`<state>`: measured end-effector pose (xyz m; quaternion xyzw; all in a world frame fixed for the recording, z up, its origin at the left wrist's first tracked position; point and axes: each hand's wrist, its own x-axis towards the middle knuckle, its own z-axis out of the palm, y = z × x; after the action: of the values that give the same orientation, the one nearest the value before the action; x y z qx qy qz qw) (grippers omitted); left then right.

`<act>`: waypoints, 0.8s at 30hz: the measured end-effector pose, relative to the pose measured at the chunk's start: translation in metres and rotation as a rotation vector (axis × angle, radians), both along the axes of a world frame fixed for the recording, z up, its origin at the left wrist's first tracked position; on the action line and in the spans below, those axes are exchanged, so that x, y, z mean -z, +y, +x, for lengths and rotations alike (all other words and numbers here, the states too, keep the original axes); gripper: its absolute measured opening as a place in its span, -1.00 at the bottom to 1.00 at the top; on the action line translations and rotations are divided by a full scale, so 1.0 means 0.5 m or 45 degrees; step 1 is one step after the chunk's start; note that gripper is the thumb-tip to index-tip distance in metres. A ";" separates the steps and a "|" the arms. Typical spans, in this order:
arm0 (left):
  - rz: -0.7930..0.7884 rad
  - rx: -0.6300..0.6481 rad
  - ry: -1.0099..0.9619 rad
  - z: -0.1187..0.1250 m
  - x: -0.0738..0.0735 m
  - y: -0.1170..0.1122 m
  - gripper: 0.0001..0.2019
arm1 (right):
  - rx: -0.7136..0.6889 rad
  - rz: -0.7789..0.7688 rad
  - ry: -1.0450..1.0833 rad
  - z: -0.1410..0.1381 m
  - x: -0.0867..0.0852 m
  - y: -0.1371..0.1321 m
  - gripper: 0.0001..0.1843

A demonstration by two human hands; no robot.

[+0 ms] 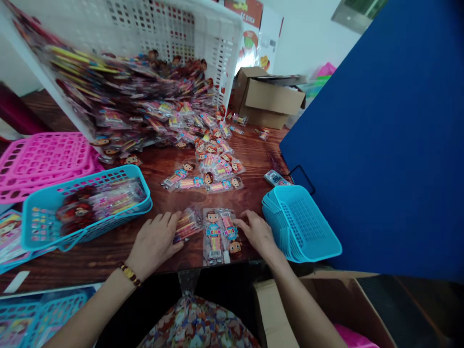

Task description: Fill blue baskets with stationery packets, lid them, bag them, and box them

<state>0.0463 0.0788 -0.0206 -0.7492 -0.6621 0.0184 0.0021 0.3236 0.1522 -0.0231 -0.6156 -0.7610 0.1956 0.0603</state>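
Note:
My left hand (157, 239) is at the front of the table, fingers and thumb around the left end of a clear packet of candy sticks (189, 224). Just right of it, two flat packets lie side by side: a packet with a boy's head at the top (213, 237) and a packet turned head-down (229, 229). My right hand (257, 234) rests beside the head-down packet, its fingers apart and a fingertip at the packet's right edge. More loose stick packets (221, 184) lie behind, spreading back to a large heap (145, 101).
A tipped white crate (232, 48) holds the heap. Left are a blue basket with packets (27, 232) and pink baskets (47, 154). Right stand nested blue baskets (311, 227) beside a large blue panel (391, 159). A cardboard box (268, 104) is behind; an open carton (268, 314) is below.

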 end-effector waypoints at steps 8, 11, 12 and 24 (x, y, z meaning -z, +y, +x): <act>0.003 -0.001 -0.008 0.001 -0.002 0.002 -0.46 | 0.048 -0.069 -0.277 -0.086 0.009 0.027 -0.70; 0.007 0.000 -0.020 0.001 -0.001 0.005 -0.44 | 0.059 -0.120 -0.194 -0.077 0.014 0.016 -0.71; 0.004 -0.009 -0.026 -0.001 0.000 0.005 -0.44 | 0.048 -0.142 -0.155 -0.073 0.016 0.016 -0.68; -0.053 -0.124 -0.081 -0.048 -0.007 0.010 -0.53 | -1.635 -0.098 -0.386 -0.134 -0.094 0.036 -0.79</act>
<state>0.0222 0.0840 -0.0170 -0.7161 -0.6971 0.0086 -0.0353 0.2564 0.1702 0.0240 -0.0618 -0.9694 0.1309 -0.1982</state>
